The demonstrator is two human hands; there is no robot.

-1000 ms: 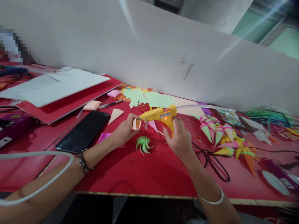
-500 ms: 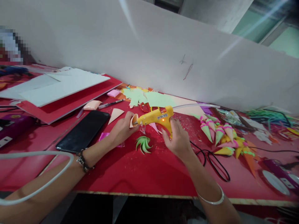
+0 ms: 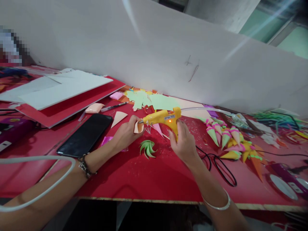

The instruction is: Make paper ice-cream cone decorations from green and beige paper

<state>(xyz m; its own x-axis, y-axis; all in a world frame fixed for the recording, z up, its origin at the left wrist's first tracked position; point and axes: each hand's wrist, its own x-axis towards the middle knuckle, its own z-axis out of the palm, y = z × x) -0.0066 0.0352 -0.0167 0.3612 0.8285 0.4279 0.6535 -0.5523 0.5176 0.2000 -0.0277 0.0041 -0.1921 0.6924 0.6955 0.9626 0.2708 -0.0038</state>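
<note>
My left hand (image 3: 127,130) is closed on a small rolled piece of peach paper (image 3: 139,127), with its open end facing right. In my right hand (image 3: 184,141) is a yellow glue gun (image 3: 163,118), its orange light lit and a clear glue stick (image 3: 204,110) trailing from the back. The nozzle points left and meets the rim of the rolled paper; whether it touches is hard to see. Below the two hands a green paper pinwheel shape (image 3: 147,148) lies on the red table (image 3: 154,183). Beside the gun lies a pink paper piece (image 3: 158,129).
Left of my hands are a black phone (image 3: 85,134), a flat peach paper piece (image 3: 119,118) and stacked white boards (image 3: 67,86). Green paper scraps (image 3: 163,102) lie behind. On the right are several paper cones (image 3: 226,138) and a looped black cable (image 3: 225,171).
The glue gun has shifted slightly right and up, its nozzle drawn back from inside the rolled paper to the rim. The rolled paper has turned so its opening shows more.
</note>
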